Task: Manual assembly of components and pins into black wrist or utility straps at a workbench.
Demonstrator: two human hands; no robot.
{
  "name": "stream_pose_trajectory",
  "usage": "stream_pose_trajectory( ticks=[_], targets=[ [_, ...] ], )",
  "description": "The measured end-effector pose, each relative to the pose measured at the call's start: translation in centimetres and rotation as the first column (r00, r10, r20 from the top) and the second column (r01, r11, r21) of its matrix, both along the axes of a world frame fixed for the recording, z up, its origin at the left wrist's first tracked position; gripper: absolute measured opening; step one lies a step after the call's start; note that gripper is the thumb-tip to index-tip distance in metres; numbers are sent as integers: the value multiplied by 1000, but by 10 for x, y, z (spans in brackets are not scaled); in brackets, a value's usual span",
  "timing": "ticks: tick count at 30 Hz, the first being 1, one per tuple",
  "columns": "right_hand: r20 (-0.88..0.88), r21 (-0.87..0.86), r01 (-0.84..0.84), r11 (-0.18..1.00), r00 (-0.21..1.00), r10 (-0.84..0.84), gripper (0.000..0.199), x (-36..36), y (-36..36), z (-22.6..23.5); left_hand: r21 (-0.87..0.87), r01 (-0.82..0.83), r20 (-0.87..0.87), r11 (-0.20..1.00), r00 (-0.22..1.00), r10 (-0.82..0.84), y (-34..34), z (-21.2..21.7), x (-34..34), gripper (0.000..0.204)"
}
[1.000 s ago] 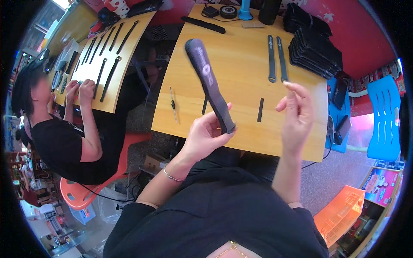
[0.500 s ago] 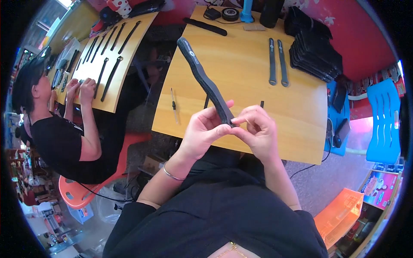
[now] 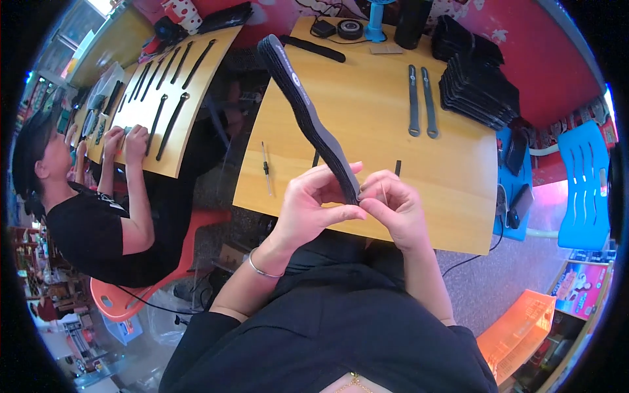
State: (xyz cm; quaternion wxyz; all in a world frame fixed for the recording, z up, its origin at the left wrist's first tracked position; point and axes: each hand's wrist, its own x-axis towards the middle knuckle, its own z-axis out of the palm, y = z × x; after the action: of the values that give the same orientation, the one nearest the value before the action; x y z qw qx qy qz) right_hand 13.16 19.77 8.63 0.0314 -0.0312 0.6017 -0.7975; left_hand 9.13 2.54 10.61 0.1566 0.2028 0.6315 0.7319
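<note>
A thick bundle of long straps [image 3: 303,108], grey on top with black edges, slants up and away over the table. My left hand [image 3: 306,204] is closed round its near end, thumb along the lower side. At that same end, my right hand [image 3: 398,211] pinches with thumb and forefinger against the strap tips; how many layers it has is hidden. Beyond my hands, two grey straps [image 3: 413,105] with rounded ring ends lie side by side on the wooden table [image 3: 367,118]. A short black strip [image 3: 398,168] lies just past my right hand.
A thin pen-like tool [image 3: 265,167] lies left on the table. Stacked black pouches [image 3: 477,92] stand far right, near a dark cylinder [image 3: 413,25] and a blue stand [image 3: 375,23]. A co-worker [image 3: 85,216] sits at the left table. An orange crate [image 3: 517,334] stands lower right.
The far end of the strap bundle has risen and shifted slightly left. My right hand has moved a little right and down, still at the near end. The co-worker's head has shifted lower.
</note>
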Motion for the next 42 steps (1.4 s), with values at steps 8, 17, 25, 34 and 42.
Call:
stream_pose_trajectory(
  ticks=[8, 17, 25, 34, 42],
  targets=[
    [-240, 221, 310, 924, 936, -257, 8, 4, -17, 4, 80, 17, 122, 997, 992, -27, 1, -3, 1, 46],
    [-504, 496, 364, 789, 860, -80, 15, -3, -14, 8, 93, 39, 303, 995, 951, -66, -10, 2, -1, 37],
    [-383, 258, 272, 927, 910, -161, 17, -2, -7, -11, 130, -21, 275, 991, 961, -15, 6, -6, 6, 29],
    [-380, 258, 411, 874, 875, -300, 10, -16, 38, 21, -515, 187, 70, 836, 982, -177, -5, -2, 7, 18],
    [-336, 535, 23, 844, 923, 188, 12, 4, 7, 54, 164, 515, 343, 842, 770, -538, -13, -28, 14, 52]
  ],
)
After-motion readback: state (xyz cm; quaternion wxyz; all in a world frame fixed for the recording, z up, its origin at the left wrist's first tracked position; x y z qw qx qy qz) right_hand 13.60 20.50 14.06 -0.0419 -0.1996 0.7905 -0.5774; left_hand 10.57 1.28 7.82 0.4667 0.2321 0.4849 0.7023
